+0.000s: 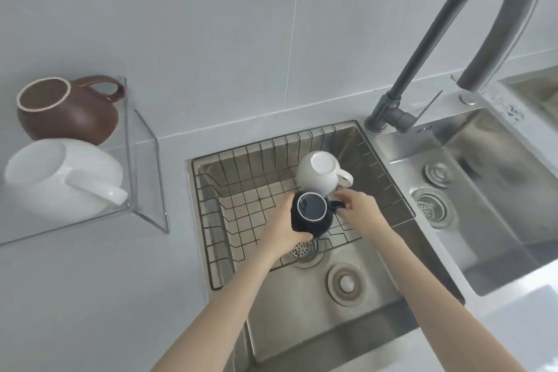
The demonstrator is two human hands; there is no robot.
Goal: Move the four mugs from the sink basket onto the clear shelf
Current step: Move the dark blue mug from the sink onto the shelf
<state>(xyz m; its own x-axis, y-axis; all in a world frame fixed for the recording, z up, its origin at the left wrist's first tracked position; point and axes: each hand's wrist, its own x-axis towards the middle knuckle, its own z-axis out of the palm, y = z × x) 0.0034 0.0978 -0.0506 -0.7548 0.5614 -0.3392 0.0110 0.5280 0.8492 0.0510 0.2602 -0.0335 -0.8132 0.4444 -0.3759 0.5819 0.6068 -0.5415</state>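
A dark blue mug (312, 214) sits in the wire sink basket (229, 190), its mouth facing up. My left hand (283, 225) wraps its left side. My right hand (357, 210) pinches its handle on the right. Just behind it a white mug (320, 177) lies in the basket upside down, base up, handle to the right. On the clear shelf (145, 178) at the left stand a brown mug (68, 109) at the back and a white mug (63, 177) in front of it.
The basket hangs over the left sink bowl (317, 311), with drain fittings below it. A second bowl (483, 190) lies to the right. A tall grey arched faucet (437, 39) rises behind the sinks. Grey counter (90, 296) spreads under the shelf.
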